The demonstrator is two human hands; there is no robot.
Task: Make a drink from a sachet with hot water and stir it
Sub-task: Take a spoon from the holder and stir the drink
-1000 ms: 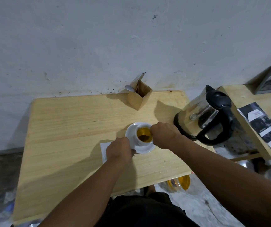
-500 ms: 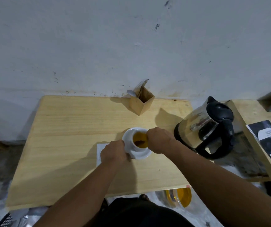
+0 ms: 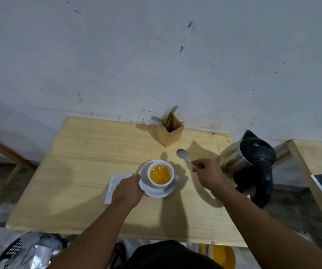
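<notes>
A white cup (image 3: 161, 183) full of orange drink stands on a white saucer (image 3: 156, 192) in the middle of the wooden table (image 3: 74, 171). My left hand (image 3: 128, 190) grips the saucer's left rim. My right hand (image 3: 208, 174) is to the right of the cup and holds a metal spoon (image 3: 183, 156) by its handle, bowl raised clear of the cup and pointing toward the wall. A white sachet (image 3: 113, 186) lies flat on the table, partly under my left hand.
A wooden cutlery holder (image 3: 170, 133) with spoons and forks stands at the table's back edge by the wall. A steel kettle with a black handle (image 3: 253, 164) sits at the right edge. A second wooden surface (image 3: 315, 158) lies further right. A yellow container (image 3: 220, 256) is below.
My right hand has lifted the spoon out of the cup and moved right, away from it. My left hand stays on the saucer. The camera has tilted so the table sits lower in view.
</notes>
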